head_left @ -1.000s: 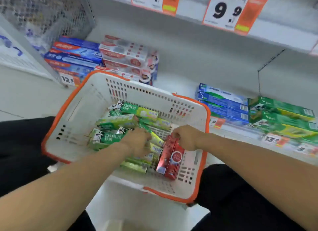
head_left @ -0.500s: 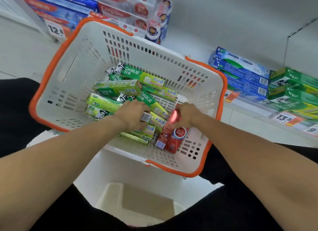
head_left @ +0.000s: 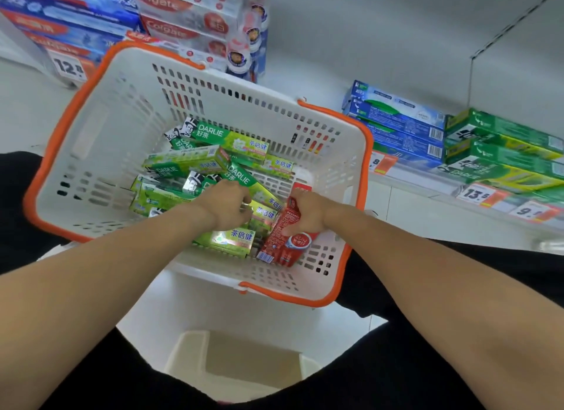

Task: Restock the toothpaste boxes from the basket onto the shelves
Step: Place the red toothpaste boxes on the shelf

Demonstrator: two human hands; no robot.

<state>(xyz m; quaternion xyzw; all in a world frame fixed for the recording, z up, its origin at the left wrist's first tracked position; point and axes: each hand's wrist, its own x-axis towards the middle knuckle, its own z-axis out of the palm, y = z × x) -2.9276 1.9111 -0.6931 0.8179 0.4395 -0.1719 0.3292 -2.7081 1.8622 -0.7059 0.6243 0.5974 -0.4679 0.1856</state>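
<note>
1. Where the pale floor (head_left: 27, 110) meets the white shelving at far left, a low shelf carries stacked blue toothpaste cartons (head_left: 70, 19) above a price tag reading 12 (head_left: 67, 67).
2. Just beside them stand red-and-white Colgate boxes (head_left: 183, 16), with small round-faced packs (head_left: 248, 43) at their right end.
3. Below these, a white plastic basket (head_left: 100, 129) with an orange rim sits between the person's black-clad legs, above a white step stool (head_left: 238, 357).
4. Inside the basket lies a loose heap of green Darlie toothpaste boxes (head_left: 225, 138), crossing one another at angles and filling its left and middle.
5. On that heap the left hand (head_left: 225, 208) reaches down, its fingers curled among the green boxes; whether its grip has closed on one cannot be told.
6. To its right, the right hand (head_left: 306, 214) has its grip wrapped round the upper end of a red toothpaste box (head_left: 287, 245), which leans tilted against the basket's near right wall.
7. Beyond the basket's right rim, a lower white shelf (head_left: 412, 177) bears stacked blue-and-white cartons (head_left: 399, 119).
8. Farthest right, touching those, lie stacked green Darlie cartons (head_left: 503, 147), with orange price tags (head_left: 482, 196) along the shelf edge.
</note>
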